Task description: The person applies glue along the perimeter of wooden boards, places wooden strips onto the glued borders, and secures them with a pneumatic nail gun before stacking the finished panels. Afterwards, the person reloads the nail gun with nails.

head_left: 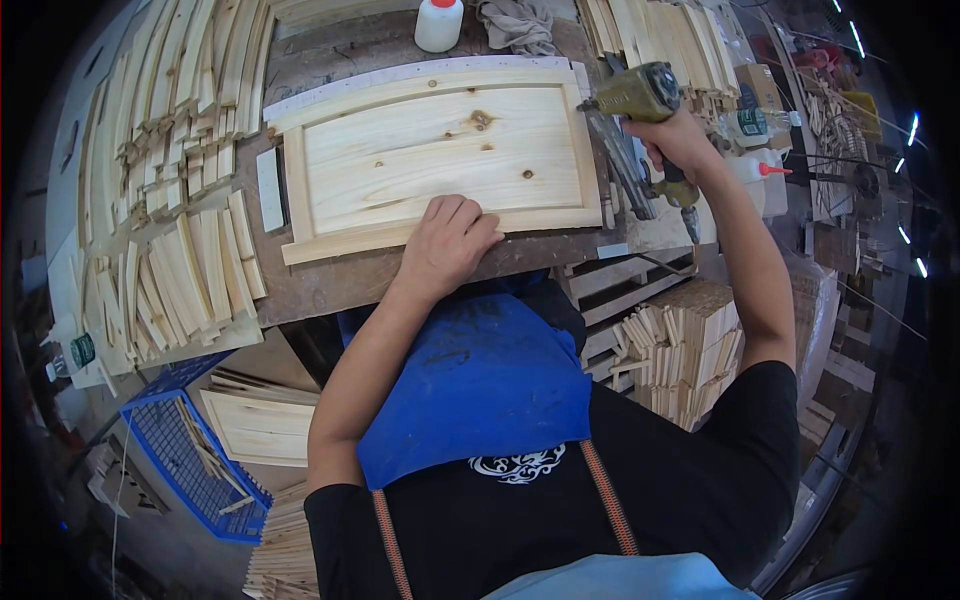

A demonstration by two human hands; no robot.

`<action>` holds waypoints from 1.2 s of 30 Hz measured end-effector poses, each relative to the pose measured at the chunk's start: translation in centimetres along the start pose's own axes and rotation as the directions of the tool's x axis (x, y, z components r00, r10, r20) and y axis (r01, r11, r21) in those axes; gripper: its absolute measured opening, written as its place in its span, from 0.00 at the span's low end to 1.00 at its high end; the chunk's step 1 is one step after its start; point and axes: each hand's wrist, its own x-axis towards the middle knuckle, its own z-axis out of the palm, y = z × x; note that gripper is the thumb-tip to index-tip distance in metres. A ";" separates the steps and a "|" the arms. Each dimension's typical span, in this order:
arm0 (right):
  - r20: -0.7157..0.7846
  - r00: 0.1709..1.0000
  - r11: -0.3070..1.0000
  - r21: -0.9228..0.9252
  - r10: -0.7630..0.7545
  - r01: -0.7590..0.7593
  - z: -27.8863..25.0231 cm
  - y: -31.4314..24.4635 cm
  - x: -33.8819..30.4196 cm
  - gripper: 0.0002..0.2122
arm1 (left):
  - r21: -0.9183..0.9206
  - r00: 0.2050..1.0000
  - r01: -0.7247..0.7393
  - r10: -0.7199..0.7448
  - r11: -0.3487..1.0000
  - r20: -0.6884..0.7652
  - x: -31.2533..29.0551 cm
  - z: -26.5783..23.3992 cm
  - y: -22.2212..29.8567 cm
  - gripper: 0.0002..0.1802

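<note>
A framed wooden panel [420, 150] of pale knotty wood lies flat on the workbench. My left hand [450, 240] is closed over its near rail, fingers bent and pressed together, with the thumb toward the right. My right hand [680, 145] is wrapped round the handle of an olive-green nail gun [635, 95]. The gun's nose is at the panel's right side piece, near the far corner; whether it touches is hard to tell. Its dark magazine [625, 170] slants down beside the panel, and a hose fitting [690, 222] hangs below the grip.
Stacked wood strips [165, 100] cover the left of the bench, with shorter strips [185, 275] nearer me. A white bottle with a red cap [438, 25] and a grey rag [515, 25] stand behind the panel. A blue crate [165, 450] is at lower left; bundled strips [685, 350] at lower right.
</note>
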 end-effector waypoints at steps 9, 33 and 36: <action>0.054 0.998 0.999 0.039 -0.033 0.031 0.9 1.8 -5.5 0.09 | 0.030 1.000 -0.008 0.008 1.000 0.006 0.1 -0.2 0.1 0.12; 0.069 0.998 0.992 0.124 -0.008 -0.001 1.2 5.8 -12.4 0.12 | 0.042 1.000 0.011 -0.012 0.999 0.025 0.2 0.6 1.3 0.12; 0.078 0.997 0.994 0.110 -0.011 0.002 1.2 6.5 -13.0 0.12 | 0.036 1.000 0.009 -0.010 0.999 0.018 0.3 0.9 1.5 0.13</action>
